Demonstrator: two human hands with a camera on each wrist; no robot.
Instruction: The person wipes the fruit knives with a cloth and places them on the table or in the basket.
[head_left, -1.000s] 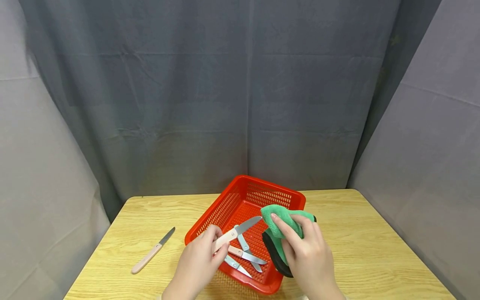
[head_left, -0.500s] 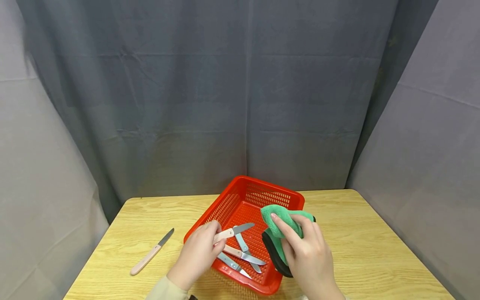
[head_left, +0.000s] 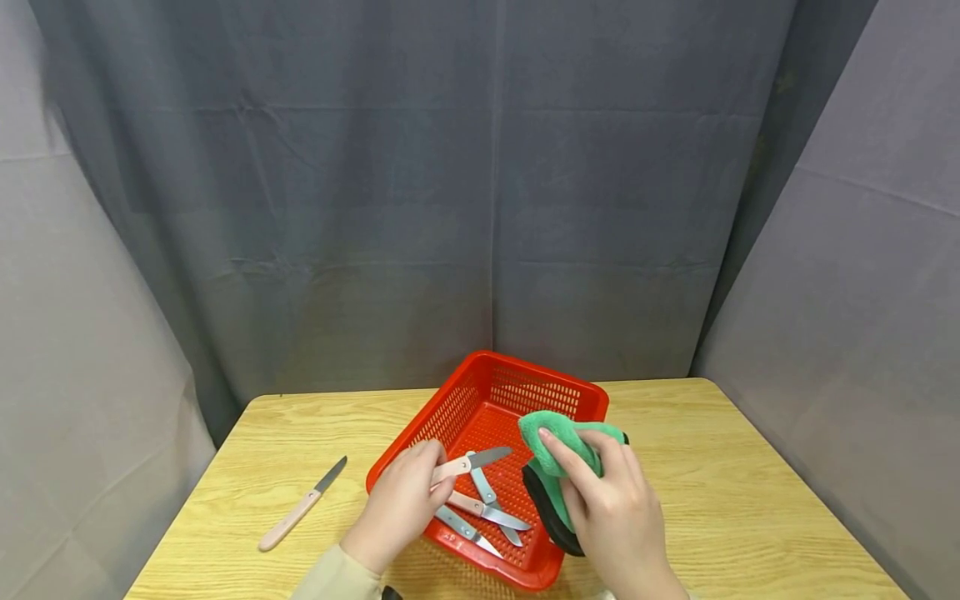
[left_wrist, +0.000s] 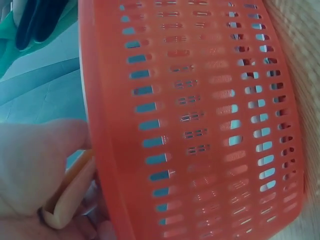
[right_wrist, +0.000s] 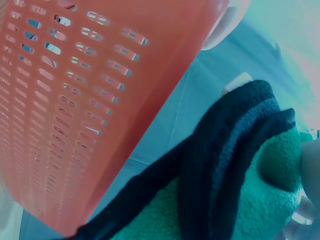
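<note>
My left hand grips a paring knife by its pale pink handle, the blade angled right over a red plastic basket. In the left wrist view that handle shows between thumb and fingers, close by the basket's rim. Over the basket's right side, my right hand pinches a folded green cloth with black edging; the cloth hangs beside the basket wall in the right wrist view. Inside the basket lie several more knives, among them a pink-handled one and a blue-handled one.
Another pink-handled knife lies on the wooden table, left of the basket, its blade pointing away. A grey curtain hangs behind the table, with pale cloth along the right side.
My left hand has drawn the knife slightly left and down, away from the cloth, and the blade has turned flatter. The right hand with the cloth has barely moved.
</note>
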